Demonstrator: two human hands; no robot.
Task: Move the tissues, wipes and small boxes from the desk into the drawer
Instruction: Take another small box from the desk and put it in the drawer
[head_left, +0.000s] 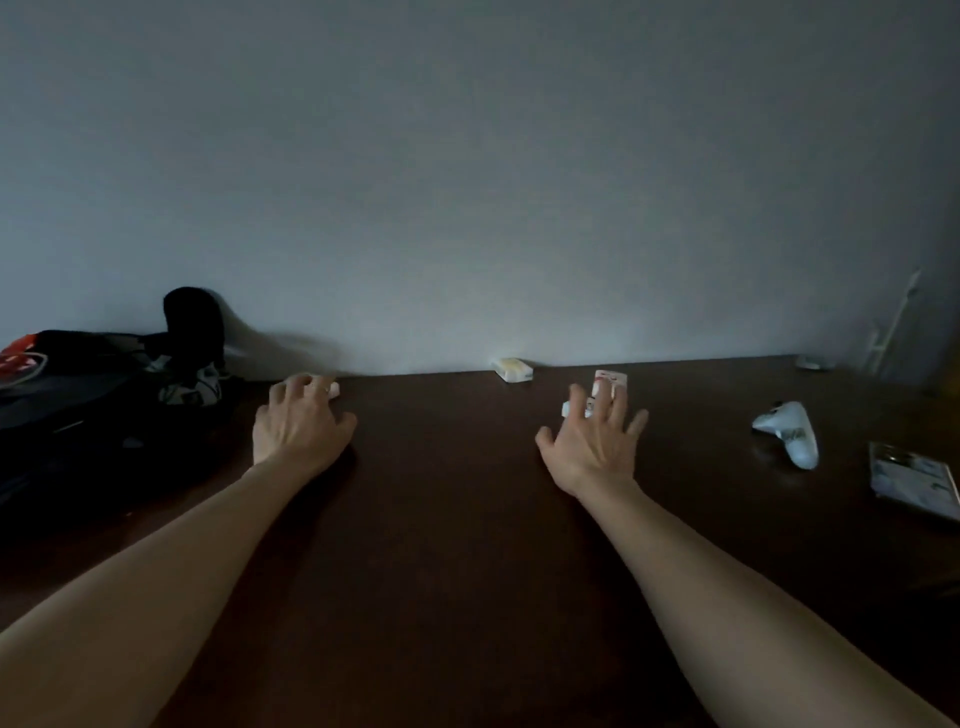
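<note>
Both arms reach far over the dark wooden desk (447, 519). My left hand (298, 423) curls its fingers over a small white packet (332, 388) near the wall. My right hand (597, 441) has spread fingers touching a small white box (571, 409), with a white packet with red print (612, 382) just behind the fingertips. A white and yellow small box (513, 369) lies against the wall between the hands. No drawer is in view.
A black bag with clothes and a dark rounded thing (104, 395) fills the desk's left side. At the right lie a white game controller (789, 431), a shiny flat packet (911, 483) and a small pale object (810, 362) at the back corner.
</note>
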